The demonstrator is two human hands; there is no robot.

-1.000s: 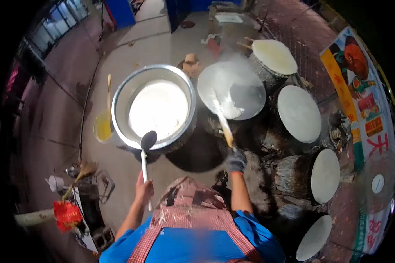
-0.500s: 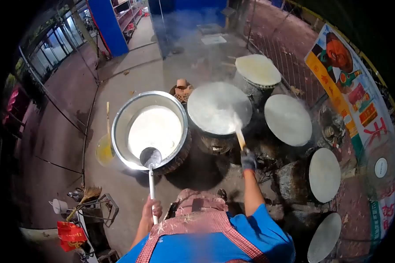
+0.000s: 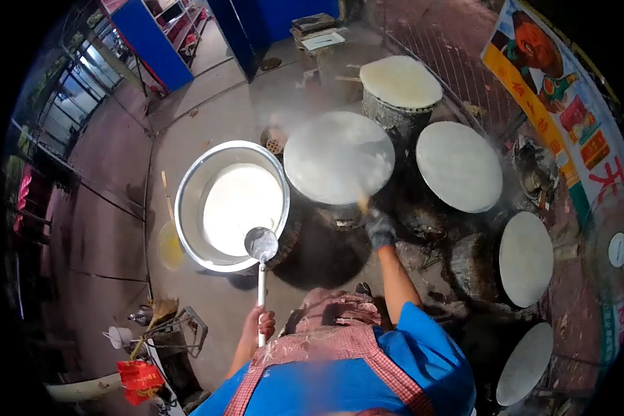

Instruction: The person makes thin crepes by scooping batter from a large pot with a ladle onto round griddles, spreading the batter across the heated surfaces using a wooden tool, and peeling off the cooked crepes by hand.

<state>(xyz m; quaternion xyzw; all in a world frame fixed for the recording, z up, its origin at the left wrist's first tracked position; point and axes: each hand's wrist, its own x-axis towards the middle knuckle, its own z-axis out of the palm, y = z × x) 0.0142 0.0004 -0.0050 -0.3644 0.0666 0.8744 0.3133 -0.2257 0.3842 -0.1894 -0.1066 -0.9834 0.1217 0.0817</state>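
My left hand [image 3: 261, 324] grips the long white handle of a metal ladle [image 3: 261, 244]. The ladle's bowl hangs over the near right rim of a large metal pot [image 3: 187, 186], which holds white batter [image 3: 241, 208]. On my right hand [image 3: 380, 230] is a dark glove, closed around a tool with a light wooden handle [image 3: 364, 202]. That tool points at the near edge of a round griddle covered with a pale layer [image 3: 340, 156]. Steam hides the tool's head, so its kind is unclear.
More round griddles with pale tops [image 3: 402, 82] [image 3: 459, 166] [image 3: 526, 259] stand on blackened stoves to the right. Left of the pot lies a clear container with yellow liquid [image 3: 170, 246] and a stick. A red bag [image 3: 140, 380] hangs at lower left; a wire fence and banner [image 3: 568, 104] line the right.
The ladle has moved right, from inside the pot to over its rim. My right hand has shifted left and slightly up with the wooden-handled tool. The view has shifted too.
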